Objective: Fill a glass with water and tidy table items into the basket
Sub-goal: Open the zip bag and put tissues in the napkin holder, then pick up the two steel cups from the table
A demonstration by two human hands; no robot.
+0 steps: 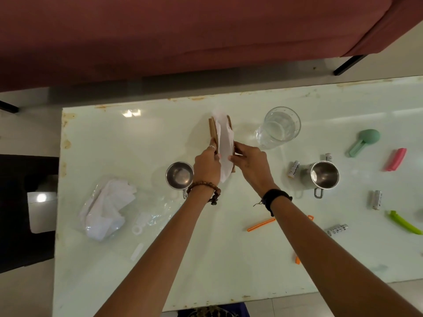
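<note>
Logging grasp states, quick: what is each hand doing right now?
Left hand: closed on the brown wooden napkin holder, left side.
Right hand: fingers pinching the white paper napkins in it.

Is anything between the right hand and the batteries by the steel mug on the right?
Nothing visible blocks it. The right hand is on the napkin holder. The table between it and the nearest battery is bare. That battery lies against the steel mug; the water glass stands farther back.
</note>
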